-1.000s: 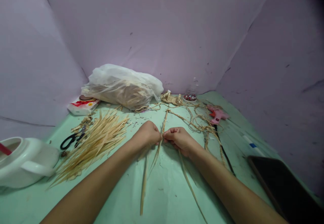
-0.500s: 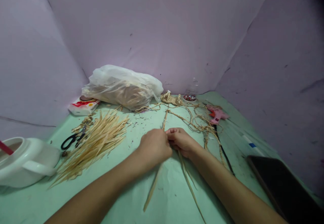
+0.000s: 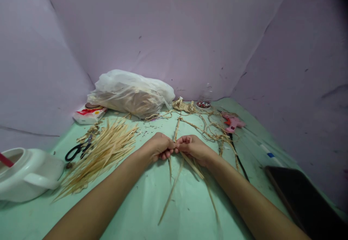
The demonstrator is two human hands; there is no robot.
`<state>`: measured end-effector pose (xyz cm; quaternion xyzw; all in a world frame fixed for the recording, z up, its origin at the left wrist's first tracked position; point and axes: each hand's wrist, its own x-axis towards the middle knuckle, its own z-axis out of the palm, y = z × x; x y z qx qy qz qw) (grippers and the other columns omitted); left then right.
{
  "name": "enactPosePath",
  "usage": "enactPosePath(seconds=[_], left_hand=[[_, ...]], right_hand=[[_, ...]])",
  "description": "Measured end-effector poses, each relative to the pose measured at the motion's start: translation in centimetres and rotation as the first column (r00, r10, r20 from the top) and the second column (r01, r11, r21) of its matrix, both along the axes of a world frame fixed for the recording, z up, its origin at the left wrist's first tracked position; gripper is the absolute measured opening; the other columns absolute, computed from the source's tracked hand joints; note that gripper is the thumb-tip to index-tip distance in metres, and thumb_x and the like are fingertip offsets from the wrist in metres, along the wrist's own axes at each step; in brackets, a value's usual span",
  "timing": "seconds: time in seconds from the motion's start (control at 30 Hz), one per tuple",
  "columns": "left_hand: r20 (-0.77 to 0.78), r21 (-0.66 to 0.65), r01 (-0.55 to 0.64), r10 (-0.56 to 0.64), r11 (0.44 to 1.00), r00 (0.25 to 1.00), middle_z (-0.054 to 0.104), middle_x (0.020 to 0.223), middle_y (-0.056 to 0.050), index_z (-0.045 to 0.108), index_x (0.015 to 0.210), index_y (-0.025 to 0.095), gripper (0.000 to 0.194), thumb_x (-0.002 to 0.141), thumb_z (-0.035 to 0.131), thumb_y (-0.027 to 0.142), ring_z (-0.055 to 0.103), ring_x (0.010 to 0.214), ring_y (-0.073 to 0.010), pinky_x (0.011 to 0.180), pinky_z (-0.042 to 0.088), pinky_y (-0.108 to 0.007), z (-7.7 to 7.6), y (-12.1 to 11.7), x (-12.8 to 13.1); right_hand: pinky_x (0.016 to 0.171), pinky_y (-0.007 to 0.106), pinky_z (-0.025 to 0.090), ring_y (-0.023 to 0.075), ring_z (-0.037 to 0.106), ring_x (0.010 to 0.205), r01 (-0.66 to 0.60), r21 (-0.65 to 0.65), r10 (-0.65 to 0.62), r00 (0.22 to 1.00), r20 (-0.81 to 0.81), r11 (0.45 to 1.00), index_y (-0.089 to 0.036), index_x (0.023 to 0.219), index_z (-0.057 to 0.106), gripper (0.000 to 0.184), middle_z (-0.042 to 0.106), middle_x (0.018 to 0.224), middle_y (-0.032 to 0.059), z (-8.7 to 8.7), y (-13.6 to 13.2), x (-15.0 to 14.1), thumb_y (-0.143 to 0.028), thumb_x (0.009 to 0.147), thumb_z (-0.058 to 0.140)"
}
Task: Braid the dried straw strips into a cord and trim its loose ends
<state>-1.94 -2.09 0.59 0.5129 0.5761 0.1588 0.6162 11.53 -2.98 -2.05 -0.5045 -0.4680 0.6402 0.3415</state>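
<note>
My left hand (image 3: 161,147) and right hand (image 3: 194,148) are side by side, fingertips closed on the near end of a braided cord (image 3: 177,129), which runs away from them over the desk (image 3: 130,207). Unbraided strands (image 3: 193,167) trail from beneath my hands toward me. Dry strips (image 3: 108,153) lie piled left of my left hand.
</note>
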Motion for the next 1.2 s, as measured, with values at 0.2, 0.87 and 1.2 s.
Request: enactPosePath(seconds=[0.2,0.87,1.2], left_hand=[[-0.153,0.185,-0.07,0.099,0.98,0.983,0.027,0.029,0.007,0.041,0.04,0.015,0.019,0.052,0.054,0.008,0.022,0.029,-0.0036,0.035,0.01,-0.02,-1.5,0.4,0.4],[0.029,-0.005,-0.175,0.175,0.985,0.984,0.027,0.032,0.008,0.041,0.046,0.015,0.01,0.046,0.047,0.007,0.018,0.029,-0.0026,0.034,0.008,-0.02,-0.2,-0.1,0.5],[0.06,0.02,-0.02,0.019,1.0,0.998,0.033,0.035,0.007,0.051,0.052,0.014,0.007,0.049,0.056,0.017,0.02,0.031,-0.0031,0.034,0.009,-0.019,0.2,0.4,-0.6]], right_hand=[[0.049,0.021,0.034,0.0125,0.053,0.056,-0.225,0.369,-0.059,0.781,0.622,0.902,-0.014,0.068,0.061,0.008,0.064,0.061,0.0039,0.4,-0.4,0.3,-0.015,0.063,0.055],[0.049,0.027,0.027,0.0217,0.061,0.063,-0.469,0.238,-0.122,0.264,0.957,0.85,-0.017,0.075,0.069,0.021,0.069,0.073,0.0115,4.3,-4.6,-3.1,-0.017,0.068,0.05],[0.049,0.021,0.035,0.011,0.05,0.052,0.14,0.223,-0.227,0.872,0.433,0.965,-0.014,0.068,0.061,0.009,0.057,0.057,0.001,4.4,-0.7,1.0,-0.02,0.068,0.054]])
